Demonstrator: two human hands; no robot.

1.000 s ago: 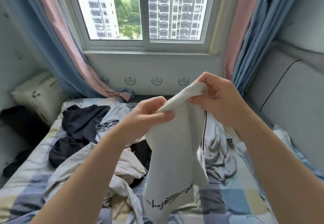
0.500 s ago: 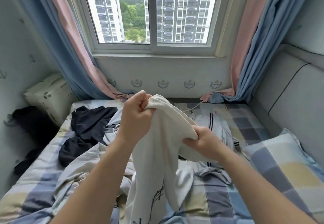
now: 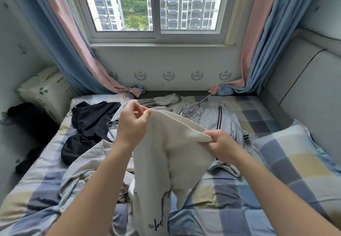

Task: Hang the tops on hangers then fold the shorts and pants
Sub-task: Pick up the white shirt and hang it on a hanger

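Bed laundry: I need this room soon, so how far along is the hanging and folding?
Nothing looks finished: no hanger or folded stack shows. In hand: left hand and right hand hold a cream garment by its top edge. Remaining: the dark garments and the grey striped garment lie crumpled on the bed.

Left hand [image 3: 132, 123] and right hand [image 3: 220, 143] each pinch the edge of a cream garment [image 3: 166, 162] above the checked bed [image 3: 249, 198].
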